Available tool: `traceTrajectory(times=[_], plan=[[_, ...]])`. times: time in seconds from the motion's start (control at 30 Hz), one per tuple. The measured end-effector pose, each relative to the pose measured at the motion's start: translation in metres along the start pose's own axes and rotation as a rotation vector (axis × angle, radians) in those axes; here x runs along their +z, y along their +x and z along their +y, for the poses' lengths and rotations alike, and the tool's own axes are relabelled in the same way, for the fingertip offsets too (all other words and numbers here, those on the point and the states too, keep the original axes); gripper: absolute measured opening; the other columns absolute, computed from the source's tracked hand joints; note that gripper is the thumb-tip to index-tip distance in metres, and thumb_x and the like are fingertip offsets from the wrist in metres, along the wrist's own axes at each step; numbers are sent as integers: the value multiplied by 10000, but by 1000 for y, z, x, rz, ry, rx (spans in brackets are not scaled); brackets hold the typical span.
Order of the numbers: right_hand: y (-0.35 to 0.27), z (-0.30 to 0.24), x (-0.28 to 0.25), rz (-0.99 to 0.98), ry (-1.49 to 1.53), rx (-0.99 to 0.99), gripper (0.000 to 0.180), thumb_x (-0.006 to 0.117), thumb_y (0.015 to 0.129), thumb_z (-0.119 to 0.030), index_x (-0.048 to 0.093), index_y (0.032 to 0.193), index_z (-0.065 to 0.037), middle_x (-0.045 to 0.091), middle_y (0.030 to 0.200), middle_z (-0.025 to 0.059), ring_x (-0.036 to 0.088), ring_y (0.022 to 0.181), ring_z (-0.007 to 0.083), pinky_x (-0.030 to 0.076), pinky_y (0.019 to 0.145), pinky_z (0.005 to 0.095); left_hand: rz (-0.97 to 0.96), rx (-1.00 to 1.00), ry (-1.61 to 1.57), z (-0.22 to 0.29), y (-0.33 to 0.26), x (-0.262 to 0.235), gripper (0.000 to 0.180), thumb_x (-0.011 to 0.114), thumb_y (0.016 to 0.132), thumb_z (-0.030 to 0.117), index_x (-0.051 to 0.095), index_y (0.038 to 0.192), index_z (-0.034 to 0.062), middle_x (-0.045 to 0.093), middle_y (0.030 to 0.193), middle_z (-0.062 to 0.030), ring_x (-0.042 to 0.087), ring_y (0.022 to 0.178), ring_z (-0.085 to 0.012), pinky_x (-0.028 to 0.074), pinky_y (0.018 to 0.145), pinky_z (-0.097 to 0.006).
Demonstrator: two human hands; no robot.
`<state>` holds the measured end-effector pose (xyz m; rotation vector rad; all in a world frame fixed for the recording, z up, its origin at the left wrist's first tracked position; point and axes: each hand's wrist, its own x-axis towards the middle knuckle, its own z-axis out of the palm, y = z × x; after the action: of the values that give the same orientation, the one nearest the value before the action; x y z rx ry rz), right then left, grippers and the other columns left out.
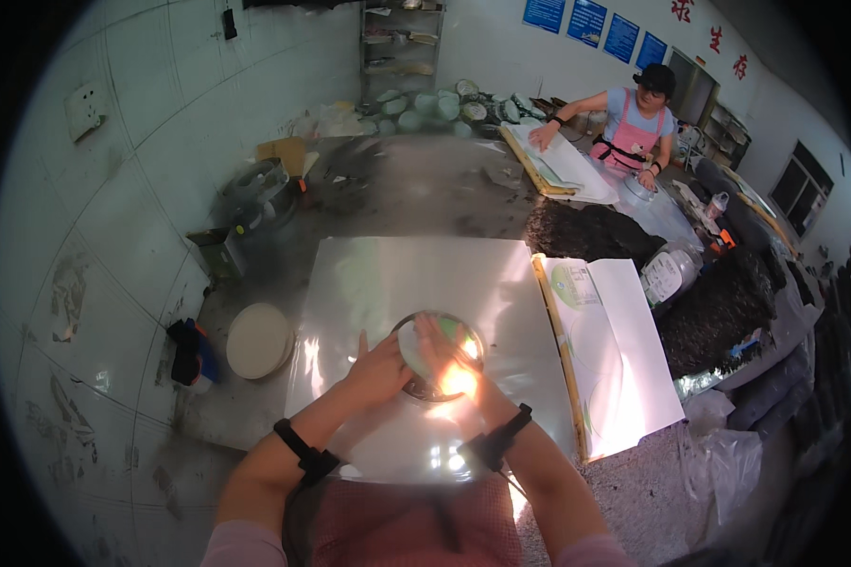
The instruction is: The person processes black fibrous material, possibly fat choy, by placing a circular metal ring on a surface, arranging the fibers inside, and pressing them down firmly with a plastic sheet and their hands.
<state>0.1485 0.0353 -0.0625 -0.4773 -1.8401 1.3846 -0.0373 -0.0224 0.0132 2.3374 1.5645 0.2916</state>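
While both bare hands press down flat, fingers spread and clamped on nothing, the left hand [380,367] and the right hand [444,357] cover a round metal dish [473,342] holding a pale green paper disc [412,352], which sits near the front middle of a shiny metal sheet [416,269] on the worktable. A stack of white paper sheets [624,359] lies just right of it, a round pale disc [257,340] to its left, and dark loose tea heaps [586,231] beyond, where another person [638,118] works at the far end.
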Motion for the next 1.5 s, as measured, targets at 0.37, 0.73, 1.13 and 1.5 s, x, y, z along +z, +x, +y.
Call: traceTrajectory(times=[0.37, 0.73, 1.13, 1.5], plan=[[7, 2, 4, -217, -1339, -66, 578, 320, 942, -258, 192, 1441, 4, 198, 1513, 160, 216, 1401, 290, 145, 1000, 668, 127, -305, -1536, -14, -30, 48, 763, 610, 793, 17, 203, 1438, 44, 335, 1411, -211, 315, 1329, -312, 320, 1060, -365], [10, -56, 32, -314, -1322, 258, 627, 353, 950, -449, 215, 1463, -117, 196, 1526, 95, 191, 1400, 315, 116, 992, 715, 229, -226, -1441, -10, -22, 44, 655, 598, 755, 46, 348, 1359, -5, 548, 1144, -155, 545, 991, -229, 468, 811, -336], [1, -65, 19, -330, -1397, 74, 673, 447, 833, -624, 353, 1409, -288, 293, 1472, 109, 216, 1371, 361, 208, 963, 713, 63, -446, -882, -8, -12, 9, 461, 476, 850, 177, 451, 1305, 107, 619, 900, -159, 626, 805, -297, 479, 721, -394], [28, -199, 13, -102, -712, 156, 404, 591, 870, -301, 555, 1214, -92, 589, 1165, 107, 542, 1124, 266, 392, 998, 373, 611, -389, -800, -3, -42, -65, 461, 446, 842, -11, 454, 1303, 11, 620, 764, -146, 563, 460, -165, 448, 423, -285]])
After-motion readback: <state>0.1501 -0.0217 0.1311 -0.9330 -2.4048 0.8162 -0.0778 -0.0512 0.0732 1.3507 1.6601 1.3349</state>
